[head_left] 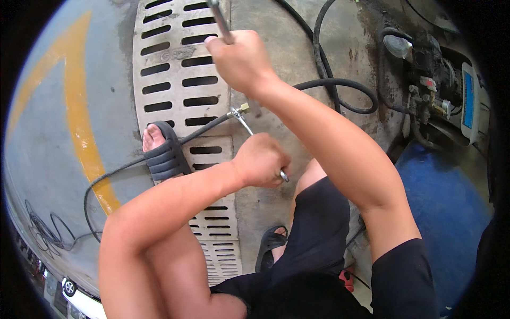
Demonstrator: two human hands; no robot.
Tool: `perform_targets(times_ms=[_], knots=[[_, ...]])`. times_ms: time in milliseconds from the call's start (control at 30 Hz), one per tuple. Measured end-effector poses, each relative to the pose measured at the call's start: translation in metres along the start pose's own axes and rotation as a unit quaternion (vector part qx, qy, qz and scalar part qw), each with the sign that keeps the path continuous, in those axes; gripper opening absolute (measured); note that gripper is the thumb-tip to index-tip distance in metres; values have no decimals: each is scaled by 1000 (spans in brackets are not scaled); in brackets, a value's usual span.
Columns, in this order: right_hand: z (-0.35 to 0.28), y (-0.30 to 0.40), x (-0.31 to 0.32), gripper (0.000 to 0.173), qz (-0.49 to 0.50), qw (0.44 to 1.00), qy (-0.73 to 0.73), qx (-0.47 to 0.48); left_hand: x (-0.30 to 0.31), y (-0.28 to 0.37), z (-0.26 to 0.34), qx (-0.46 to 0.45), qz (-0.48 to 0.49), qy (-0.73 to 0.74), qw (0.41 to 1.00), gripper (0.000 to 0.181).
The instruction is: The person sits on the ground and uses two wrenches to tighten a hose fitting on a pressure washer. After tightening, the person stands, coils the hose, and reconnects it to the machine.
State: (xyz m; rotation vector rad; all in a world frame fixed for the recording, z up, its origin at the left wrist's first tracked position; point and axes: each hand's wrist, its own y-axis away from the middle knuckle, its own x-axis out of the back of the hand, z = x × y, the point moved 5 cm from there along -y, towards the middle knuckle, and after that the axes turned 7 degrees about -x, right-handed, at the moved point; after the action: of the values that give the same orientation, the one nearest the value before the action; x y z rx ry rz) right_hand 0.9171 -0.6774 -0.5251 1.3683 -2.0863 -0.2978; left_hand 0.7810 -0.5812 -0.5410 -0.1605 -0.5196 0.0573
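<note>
My left hand [261,159] grips a chrome combination wrench [245,123]. The wrench's far end sits around the metal fitting [232,114] of a black hose [205,128], and its other end sticks out below my fist. A brass hex nut [244,107] tips that fitting. Above it, my right hand [243,60] is closed around a steel tool [221,20], whose shaft rises past the top of the picture. Motion blurs the tool's lower end near the brass nut, so contact there is unclear. Under my sandal [165,155] the hose runs off to the left.
Slotted drain grates [175,54] cross the concrete floor. A thick black hose [330,81] loops ahead of my right forearm. A pump machine [430,87] with a gauge and a large blue container [442,223] stand on the right. Coiled cable [48,235] lies far left.
</note>
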Motion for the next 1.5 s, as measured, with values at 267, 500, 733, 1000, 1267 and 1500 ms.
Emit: perform_targets(times_ms=[267, 500, 733, 1000, 1267, 1500], knots=[[52, 87, 63, 38, -3, 980, -193, 47, 55, 6, 45, -160, 150, 58, 974, 34], [116, 177, 69, 26, 33, 988, 36, 143, 59, 2, 34, -201, 137, 89, 966, 36], [128, 211, 70, 15, 77, 989, 97, 83, 84, -4, 15, -128, 116, 111, 979, 16], [157, 244, 39, 34, -140, 966, 207, 70, 126, 25, -21, 153, 144, 33, 977, 12], [226, 256, -19, 18, -222, 866, 430, 126, 79, 41, 10, 0, 90, -20, 996, 16], [199, 196, -9, 19, -232, 951, 132, -157, 23, 37, 17, 46, 20, -51, 997, 37]])
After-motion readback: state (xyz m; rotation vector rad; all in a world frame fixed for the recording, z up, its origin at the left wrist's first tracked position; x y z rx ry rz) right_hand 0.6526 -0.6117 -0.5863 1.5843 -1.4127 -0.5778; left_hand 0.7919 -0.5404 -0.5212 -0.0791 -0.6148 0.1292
